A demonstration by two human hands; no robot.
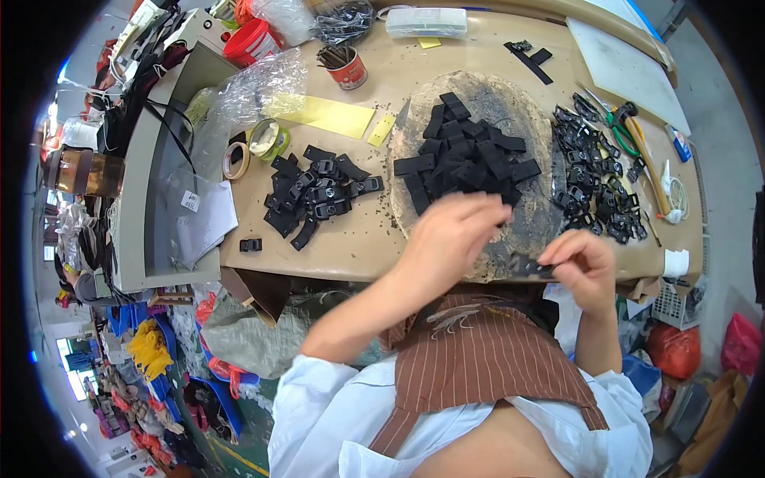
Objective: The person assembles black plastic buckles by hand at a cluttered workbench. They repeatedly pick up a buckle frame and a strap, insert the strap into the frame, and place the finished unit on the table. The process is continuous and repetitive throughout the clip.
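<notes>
From the head camera, you look down on a tan worktable (358, 239) whose near edge runs just in front of your striped apron (486, 358). Your right hand (586, 267) sits at the near edge toward the table's right end, fingers narrowed into a pinch on a short black webbing strip (527, 267) that juts out to the left of your fingertips. Your left hand (446, 243) hovers just beside it, over the near rim of a round, worn cutting pad (478, 88); its fingers are curled loosely, and you cannot tell whether it grips anything. On the middle of that pad lies a heap of cut black strips (466, 159). Right of the pad, toward the table's right edge, lies a pile of black plastic buckles (594, 179), with green-handled scissors (617, 127) beyond it. Left of the pad, mid-table, rests a pile of strips with buckles fitted (315, 195). Two tape rolls (255, 147) lie near the left edge, and a red tin (347, 70) stands toward the far edge.
</notes>
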